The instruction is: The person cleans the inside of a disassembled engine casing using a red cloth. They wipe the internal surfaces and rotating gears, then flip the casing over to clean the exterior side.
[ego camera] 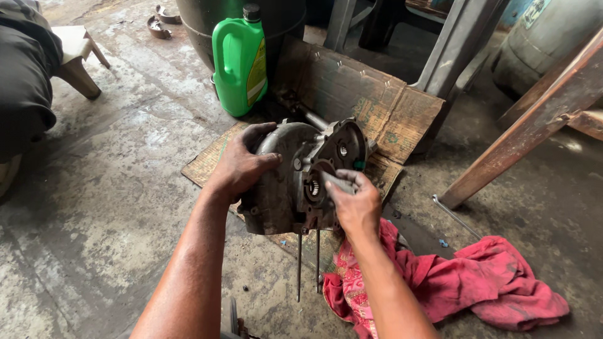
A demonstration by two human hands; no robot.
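Observation:
A greasy grey engine case (295, 188) stands on a piece of brown cardboard (370, 100) on the concrete floor. Two long thin studs (299, 263) stick out of its underside toward me. My left hand (242, 163) grips the case's rounded left side. My right hand (355, 204) holds a small grey metal piece (336, 182) against the case's face, beside a round opening with a gear inside (314, 186).
A green plastic jug with a black cap (240, 59) stands behind the case. A crumpled red rag (465, 282) lies at the right. A rusty angled beam (534, 119), a grey cylinder (540, 37), a small stool (75, 56) and a seated person's dark clothing (22, 69) surround the spot.

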